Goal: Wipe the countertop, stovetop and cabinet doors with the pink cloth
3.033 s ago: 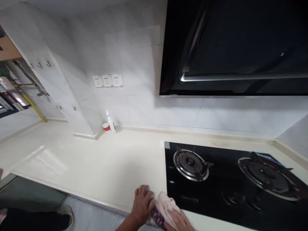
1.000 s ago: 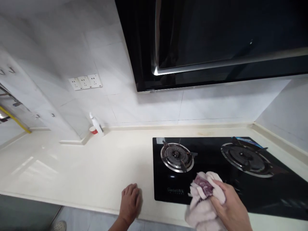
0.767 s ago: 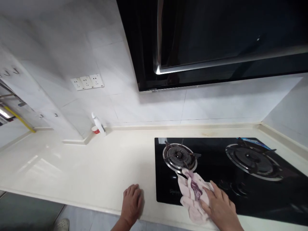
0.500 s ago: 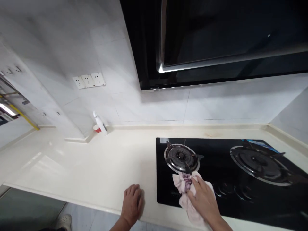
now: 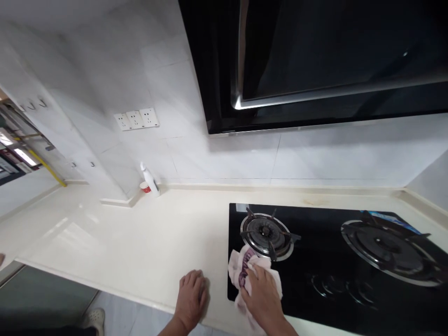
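Note:
My right hand (image 5: 264,296) presses a pale pink cloth (image 5: 235,267) with a purple patterned strip onto the front left corner of the black glass gas hob (image 5: 308,256). The cloth is bunched under my fingers, and its upper edge lies against the front of the left burner (image 5: 266,232). Its lower end hangs over the cream strip of worktop before the hob. To the left of the hob, my left hand (image 5: 192,294) rests palm down near the front edge of the worktop (image 5: 147,247), its fingers slightly bent and holding nothing.
A black range hood (image 5: 315,112) overhangs the hob. A second burner (image 5: 388,245) lies to the right. By the wall stand a white bottle (image 5: 150,181) and a red and white cup (image 5: 144,187). At far left, part of a hand (image 5: 2,258) shows at the picture's edge.
My right hand and the cloth have slid left along the hob's front to its left corner. My left hand stays in place. The view has shifted slightly.

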Tool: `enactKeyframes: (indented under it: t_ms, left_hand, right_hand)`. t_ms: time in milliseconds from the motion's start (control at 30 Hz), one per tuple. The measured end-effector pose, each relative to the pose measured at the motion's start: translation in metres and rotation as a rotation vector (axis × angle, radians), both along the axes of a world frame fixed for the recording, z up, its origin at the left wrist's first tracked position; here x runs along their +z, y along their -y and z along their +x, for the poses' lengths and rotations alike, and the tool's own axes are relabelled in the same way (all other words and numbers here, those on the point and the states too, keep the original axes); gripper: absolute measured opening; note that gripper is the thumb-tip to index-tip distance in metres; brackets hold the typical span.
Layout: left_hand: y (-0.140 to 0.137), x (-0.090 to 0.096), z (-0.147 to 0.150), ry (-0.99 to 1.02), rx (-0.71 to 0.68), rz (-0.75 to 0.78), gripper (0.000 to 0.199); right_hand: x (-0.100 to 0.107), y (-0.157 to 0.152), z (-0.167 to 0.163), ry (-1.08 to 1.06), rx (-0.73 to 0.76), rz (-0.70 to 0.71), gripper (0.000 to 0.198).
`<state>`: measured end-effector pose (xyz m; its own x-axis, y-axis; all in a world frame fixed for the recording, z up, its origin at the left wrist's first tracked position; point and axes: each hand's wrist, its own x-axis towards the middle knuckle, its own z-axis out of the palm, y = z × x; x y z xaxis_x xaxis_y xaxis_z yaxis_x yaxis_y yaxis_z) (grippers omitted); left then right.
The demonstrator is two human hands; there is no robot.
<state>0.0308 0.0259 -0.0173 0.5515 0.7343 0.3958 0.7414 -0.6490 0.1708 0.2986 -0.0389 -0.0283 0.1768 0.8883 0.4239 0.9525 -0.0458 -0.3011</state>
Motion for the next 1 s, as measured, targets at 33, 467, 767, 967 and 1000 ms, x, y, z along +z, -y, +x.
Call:
enactKeyframes:
  t_ms: [33, 467, 767, 967, 1000]
  left_hand:
    - [0.000, 0.000, 0.000, -0.002, 0.001, -0.001, 0.025]
    - [0.001, 0.001, 0.002, -0.030, 0.019, 0.008, 0.025]
    - [0.001, 0.001, 0.002, -0.043, 0.031, -0.006, 0.025]
    - [0.001, 0.001, 0.003, -0.013, 0.022, -0.060, 0.027]
    - [0.001, 0.001, 0.003, -0.011, 0.023, -0.066, 0.027]
  right_hand:
    - [0.005, -0.008, -0.003, -0.009, 0.031, -0.020, 0.036]
    - [0.039, -0.045, -0.036, -0.119, 0.287, -0.208, 0.034]
    - [-0.008, 0.062, 0.078, 0.016, -0.075, -0.183, 0.036]
    - [-0.020, 0.088, 0.099, 0.108, -0.234, -0.111, 0.041]
    - [-0.021, 0.083, 0.087, 0.106, -0.196, -0.104, 0.040]
